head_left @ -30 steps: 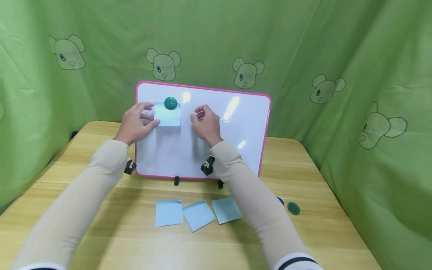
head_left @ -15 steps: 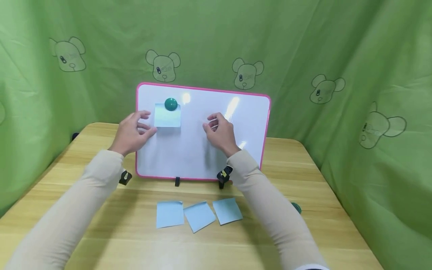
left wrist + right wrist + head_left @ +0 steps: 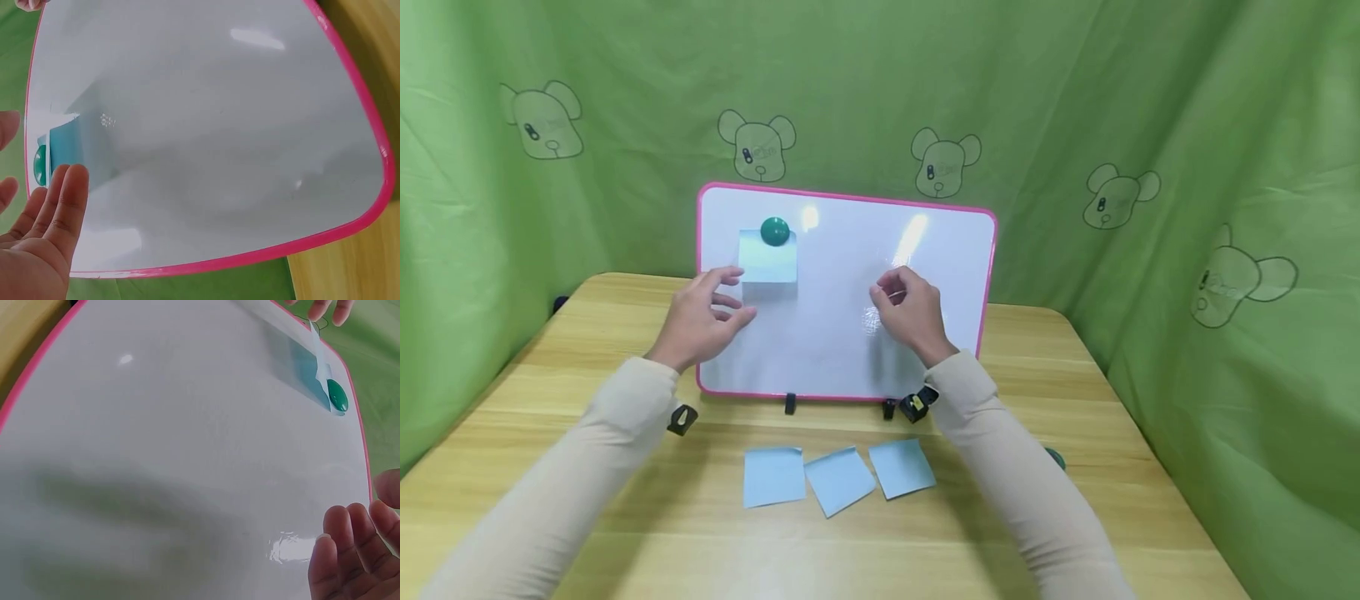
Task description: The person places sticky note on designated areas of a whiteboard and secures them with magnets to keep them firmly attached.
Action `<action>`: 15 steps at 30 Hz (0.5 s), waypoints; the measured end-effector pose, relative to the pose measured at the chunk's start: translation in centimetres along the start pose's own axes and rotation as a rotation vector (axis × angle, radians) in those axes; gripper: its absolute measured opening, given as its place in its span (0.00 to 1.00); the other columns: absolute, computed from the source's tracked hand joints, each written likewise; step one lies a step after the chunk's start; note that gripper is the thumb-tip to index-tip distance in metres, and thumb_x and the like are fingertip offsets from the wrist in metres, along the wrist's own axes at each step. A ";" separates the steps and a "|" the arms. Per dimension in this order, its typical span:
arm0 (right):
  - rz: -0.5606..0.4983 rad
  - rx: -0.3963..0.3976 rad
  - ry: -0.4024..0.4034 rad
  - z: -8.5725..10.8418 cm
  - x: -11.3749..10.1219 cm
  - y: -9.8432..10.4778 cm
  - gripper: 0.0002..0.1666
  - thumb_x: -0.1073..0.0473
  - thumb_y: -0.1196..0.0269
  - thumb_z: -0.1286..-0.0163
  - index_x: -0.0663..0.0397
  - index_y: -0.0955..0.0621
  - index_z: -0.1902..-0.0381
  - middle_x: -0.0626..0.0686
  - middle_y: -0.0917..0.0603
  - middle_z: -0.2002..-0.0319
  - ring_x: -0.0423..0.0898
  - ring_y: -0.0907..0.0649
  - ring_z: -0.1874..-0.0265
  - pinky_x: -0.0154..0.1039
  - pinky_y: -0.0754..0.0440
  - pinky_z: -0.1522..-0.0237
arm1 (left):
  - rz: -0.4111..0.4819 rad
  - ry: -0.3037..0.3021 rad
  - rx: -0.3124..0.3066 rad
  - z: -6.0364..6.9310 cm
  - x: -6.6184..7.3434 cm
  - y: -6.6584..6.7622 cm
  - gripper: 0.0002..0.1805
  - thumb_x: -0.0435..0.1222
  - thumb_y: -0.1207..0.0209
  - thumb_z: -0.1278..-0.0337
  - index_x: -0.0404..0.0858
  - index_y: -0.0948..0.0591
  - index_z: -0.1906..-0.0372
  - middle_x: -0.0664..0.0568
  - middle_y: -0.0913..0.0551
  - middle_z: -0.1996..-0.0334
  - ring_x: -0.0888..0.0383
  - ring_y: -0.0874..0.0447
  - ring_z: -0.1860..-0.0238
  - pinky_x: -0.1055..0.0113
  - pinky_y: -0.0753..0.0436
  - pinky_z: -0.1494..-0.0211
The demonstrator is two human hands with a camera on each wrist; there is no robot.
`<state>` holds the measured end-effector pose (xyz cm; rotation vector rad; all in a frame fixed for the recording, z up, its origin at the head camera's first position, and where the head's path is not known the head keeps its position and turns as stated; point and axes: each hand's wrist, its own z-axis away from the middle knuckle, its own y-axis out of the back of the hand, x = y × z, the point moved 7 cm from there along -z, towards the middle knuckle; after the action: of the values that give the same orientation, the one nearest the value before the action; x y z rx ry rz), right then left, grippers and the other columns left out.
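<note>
In front of the whiteboard [image 3: 827,350], I see the left hand [image 3: 697,323] with fingers spread and gently bent, thumb well apart, gripping nothing. The right hand [image 3: 916,315] has its fingers more curved in the head view, but my right wrist camera shows a gap to the thumb — nothing held there either. Just beside the left fingertips hangs a blue note [image 3: 766,262], on the board's upper left; I cannot tell whether they touch it. A green magnet [image 3: 775,232] pins its top edge, and the lower part stands off the surface. Farther out, on the wooden table [image 3: 700,542] before the board, I have three blue sheets [image 3: 840,482] in a row — and green curtain [image 3: 850,67] behind everything.
</note>
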<state>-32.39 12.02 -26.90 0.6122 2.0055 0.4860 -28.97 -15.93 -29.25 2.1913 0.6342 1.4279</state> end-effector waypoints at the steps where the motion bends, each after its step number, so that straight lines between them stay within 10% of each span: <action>1: 0.003 -0.005 -0.007 0.2 0.1 0.1 0.09 0.58 0.38 0.34 0.60 0.20 0.62 0.56 0.16 0.65 0.50 0.17 0.66 0.42 0.18 0.60 | 0.003 0.002 -0.006 0.1 0.0 -0.1 0.32 0.38 0.38 0.38 0.37 0.34 0.31 0.39 0.29 0.39 0.42 0.20 0.50 0.49 0.17 0.52; 15: 0.043 0.025 -0.063 2.3 3.0 1.9 0.09 0.58 0.38 0.34 0.59 0.21 0.61 0.56 0.17 0.66 0.51 0.18 0.65 0.44 0.19 0.60 | 0.020 -0.004 -0.029 2.0 -0.6 -1.3 0.33 0.38 0.38 0.39 0.37 0.34 0.31 0.38 0.28 0.39 0.42 0.18 0.51 0.50 0.16 0.53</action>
<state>-31.29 15.53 -28.97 0.6786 1.9448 0.4628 -27.54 -15.49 -31.14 2.1840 0.5880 1.4338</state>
